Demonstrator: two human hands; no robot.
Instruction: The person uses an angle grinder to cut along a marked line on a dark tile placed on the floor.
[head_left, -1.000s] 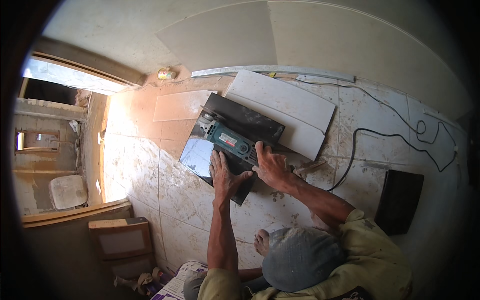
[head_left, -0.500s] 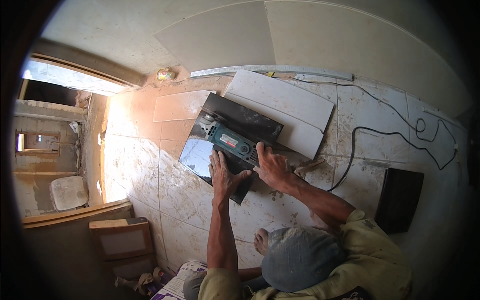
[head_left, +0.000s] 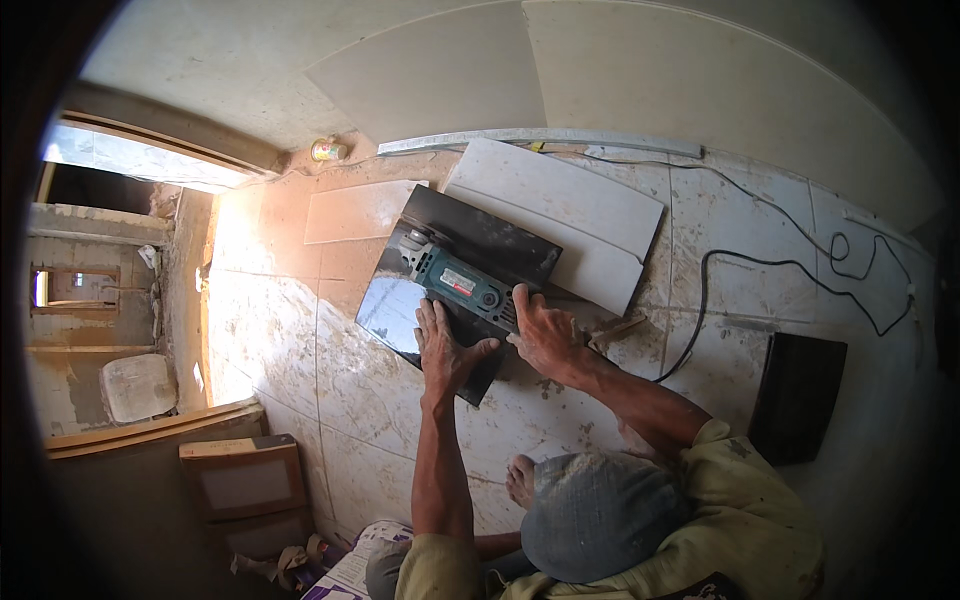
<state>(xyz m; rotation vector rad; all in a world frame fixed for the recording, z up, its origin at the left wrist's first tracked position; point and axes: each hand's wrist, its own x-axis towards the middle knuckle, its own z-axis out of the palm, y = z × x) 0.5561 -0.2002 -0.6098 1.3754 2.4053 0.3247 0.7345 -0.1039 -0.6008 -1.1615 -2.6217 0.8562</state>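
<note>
Left hand (head_left: 445,350) lies flat and spread on a dark tile (head_left: 470,250) on the floor, right hand (head_left: 545,335) grips the green angle grinder (head_left: 460,282), whose long axis runs up-left from it.

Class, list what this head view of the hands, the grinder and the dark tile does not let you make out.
- Grinder: its disc end, too small and shadowed.
- Right hand: its grip on the grinder's rear, hidden by the hand's back.
- Dark tile: its near corner, covered by the left hand.
- Black cable: its far end, lost at the dark right rim.
</note>
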